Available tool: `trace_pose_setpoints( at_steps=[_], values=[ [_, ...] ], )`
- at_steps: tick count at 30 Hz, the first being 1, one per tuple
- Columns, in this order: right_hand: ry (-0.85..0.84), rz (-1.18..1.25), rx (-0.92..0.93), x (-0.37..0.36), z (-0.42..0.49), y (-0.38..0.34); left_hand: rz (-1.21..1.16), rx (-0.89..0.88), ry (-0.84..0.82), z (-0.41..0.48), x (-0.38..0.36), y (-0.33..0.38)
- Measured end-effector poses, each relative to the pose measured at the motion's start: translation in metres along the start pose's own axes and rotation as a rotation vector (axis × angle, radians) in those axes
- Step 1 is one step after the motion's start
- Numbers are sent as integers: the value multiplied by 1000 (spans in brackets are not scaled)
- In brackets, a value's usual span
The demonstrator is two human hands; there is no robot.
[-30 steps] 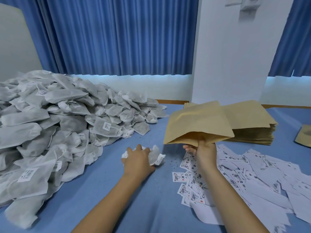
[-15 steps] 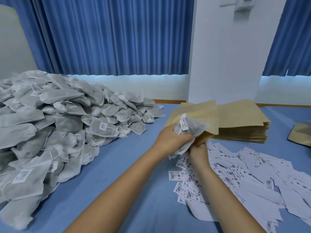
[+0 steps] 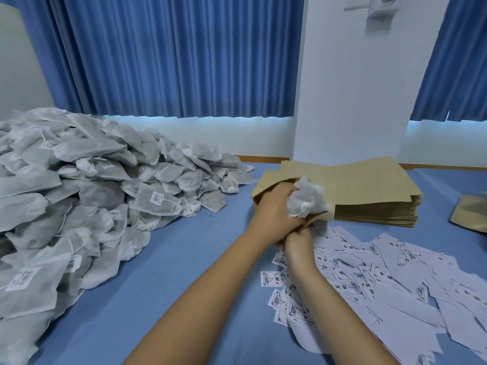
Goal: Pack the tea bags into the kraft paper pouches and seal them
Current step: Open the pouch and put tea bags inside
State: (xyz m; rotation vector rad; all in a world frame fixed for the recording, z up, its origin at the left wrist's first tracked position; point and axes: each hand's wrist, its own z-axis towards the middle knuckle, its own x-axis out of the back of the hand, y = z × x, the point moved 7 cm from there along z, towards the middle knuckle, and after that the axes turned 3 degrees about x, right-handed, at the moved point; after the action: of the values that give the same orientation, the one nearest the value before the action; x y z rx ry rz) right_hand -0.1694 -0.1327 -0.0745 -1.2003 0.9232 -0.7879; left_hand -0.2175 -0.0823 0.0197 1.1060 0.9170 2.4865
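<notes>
tea bags (image 3: 92,196) on blue tabletop (image 3: 184,264), blue curtains (image 3: 171,56)

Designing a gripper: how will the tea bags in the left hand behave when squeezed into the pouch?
Probably soft, floppy: the tea bags crumple in the left hand. Likely light: one hand lifts the clump. Thin fabric might tear if forced into the pouch.

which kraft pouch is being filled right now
The pouch the right hand holds open before the stack, left hand stuffing tea bags into it; the others lie flat.
</notes>
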Motion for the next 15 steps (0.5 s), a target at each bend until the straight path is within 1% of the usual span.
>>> trace_pose_setpoints(
  at_steps=[4,6,8,9,11,13,15],
  values=[
    [12,109,-9,5,-4,-3,546,65,-169,11,-17,-7],
    [-14,129,-20,1,-10,-5,730,196,-248,21,-20,-17],
    [-72,159,17,-7,-17,-9,826,361,-281,28,-11,-27],
    [-109,171,45,-11,-20,-11,862,382,-308,31,-8,-32],
    [-157,164,82,-16,-25,-14,866,348,-389,35,-7,-37],
    [-155,165,98,-15,-27,-15,825,305,-549,27,-12,-35],
    [-163,180,90,-16,-29,-15,885,260,-703,19,-14,-36]
  ],
)
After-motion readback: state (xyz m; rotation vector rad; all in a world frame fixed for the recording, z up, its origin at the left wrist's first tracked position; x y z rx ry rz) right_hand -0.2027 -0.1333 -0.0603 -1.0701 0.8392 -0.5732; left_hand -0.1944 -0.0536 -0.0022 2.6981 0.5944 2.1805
